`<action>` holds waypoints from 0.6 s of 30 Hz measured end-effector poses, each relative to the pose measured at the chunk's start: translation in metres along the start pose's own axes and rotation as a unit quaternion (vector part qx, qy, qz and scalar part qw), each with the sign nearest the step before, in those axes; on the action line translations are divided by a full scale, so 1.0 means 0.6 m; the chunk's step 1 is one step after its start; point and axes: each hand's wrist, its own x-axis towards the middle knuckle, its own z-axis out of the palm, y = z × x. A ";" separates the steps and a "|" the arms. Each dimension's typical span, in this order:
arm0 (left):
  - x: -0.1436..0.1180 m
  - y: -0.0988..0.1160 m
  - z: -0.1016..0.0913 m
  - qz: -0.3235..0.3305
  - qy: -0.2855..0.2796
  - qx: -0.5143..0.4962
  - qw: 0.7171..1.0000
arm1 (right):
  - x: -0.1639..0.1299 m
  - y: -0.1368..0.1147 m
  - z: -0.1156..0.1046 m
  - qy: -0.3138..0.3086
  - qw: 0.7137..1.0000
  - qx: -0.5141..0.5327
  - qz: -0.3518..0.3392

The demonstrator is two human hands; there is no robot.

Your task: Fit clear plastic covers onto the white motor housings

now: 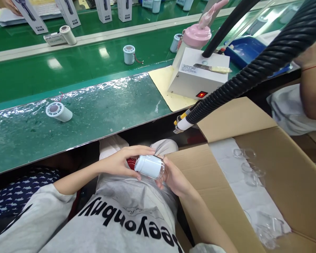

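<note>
Above my lap, a light-blue cylindrical part [149, 166] lies on its side between both hands. Its right end sits inside a clear plastic cup [162, 170]. My left hand [121, 161] is closed around the cylinder's left end, fingers over the top and thumb below. Red wires [131, 163] show beside that palm. My right hand [175, 177] grips the clear cup end, with some of its fingers hidden behind it.
An open cardboard box [287, 175] at right holds several clear cups [252, 174]. Similar cylinders [59, 111] stand or lie on the green bench [107, 105]. A black ribbed hose [239, 77] crosses before a white device [197, 77]. Another person's arm [314, 77] is far right.
</note>
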 end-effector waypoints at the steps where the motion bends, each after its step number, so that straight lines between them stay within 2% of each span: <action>1: 0.000 -0.001 0.000 0.010 0.000 0.000 1.000 | 0.000 0.000 0.000 -0.010 1.000 0.005 0.008; 5: 0.000 -0.001 0.002 0.038 0.004 0.010 0.999 | -0.002 0.001 0.000 -0.044 0.998 0.012 0.043; 9: 0.001 0.008 0.006 -0.003 0.020 0.009 1.000 | -0.003 0.008 -0.005 -0.064 0.995 -0.012 0.078; 11: 0.000 0.015 0.008 -0.042 0.037 0.001 0.998 | -0.007 0.014 -0.012 -0.035 0.996 -0.060 0.048; 13: -0.001 0.022 0.011 -0.088 0.054 -0.016 0.995 | -0.013 0.021 -0.020 0.046 0.985 -0.155 -0.057; 14: -0.001 0.025 0.012 -0.111 0.059 -0.029 0.992 | -0.016 0.023 -0.024 0.086 0.964 -0.215 -0.132; 15: -0.001 0.028 0.014 -0.133 0.062 -0.046 0.988 | -0.019 0.024 -0.027 0.112 0.930 -0.278 -0.211; 16: -0.002 0.030 0.015 -0.152 0.065 -0.065 0.984 | -0.021 0.024 -0.030 0.116 0.890 -0.337 -0.285; 18: -0.002 0.033 0.016 -0.177 0.064 -0.092 0.978 | -0.024 0.023 -0.034 0.075 0.812 -0.422 -0.395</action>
